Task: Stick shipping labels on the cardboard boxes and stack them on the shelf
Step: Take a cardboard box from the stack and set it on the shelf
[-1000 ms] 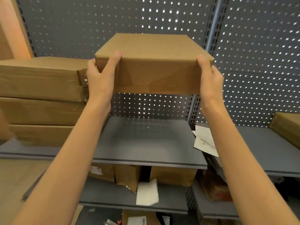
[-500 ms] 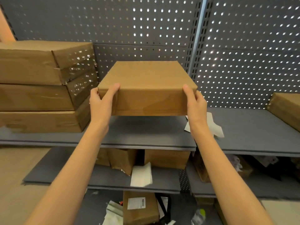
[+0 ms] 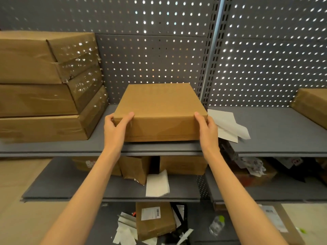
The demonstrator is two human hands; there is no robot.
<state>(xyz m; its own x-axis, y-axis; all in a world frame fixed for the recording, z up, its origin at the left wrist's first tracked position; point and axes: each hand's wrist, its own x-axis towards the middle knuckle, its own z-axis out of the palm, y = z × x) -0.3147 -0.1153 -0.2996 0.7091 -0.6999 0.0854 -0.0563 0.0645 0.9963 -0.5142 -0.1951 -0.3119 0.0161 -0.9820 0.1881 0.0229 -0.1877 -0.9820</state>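
The plain brown cardboard box (image 3: 160,112) has been lowered from overhead onto the grey metal shelf (image 3: 99,147), right of the stacked wrapped cartons (image 3: 47,85). Its near corners are gripped by the left hand (image 3: 115,129) and right hand (image 3: 207,129), fingers curled; only release appears to remain.

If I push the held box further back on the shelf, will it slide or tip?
The box looks flat and wide, so it would probably slide, not tip. Its edges stay straight under both hands, so it seems stiff.

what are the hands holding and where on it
Both hold the cardboard box by its near corners: left hand on the left corner, right hand on the right.
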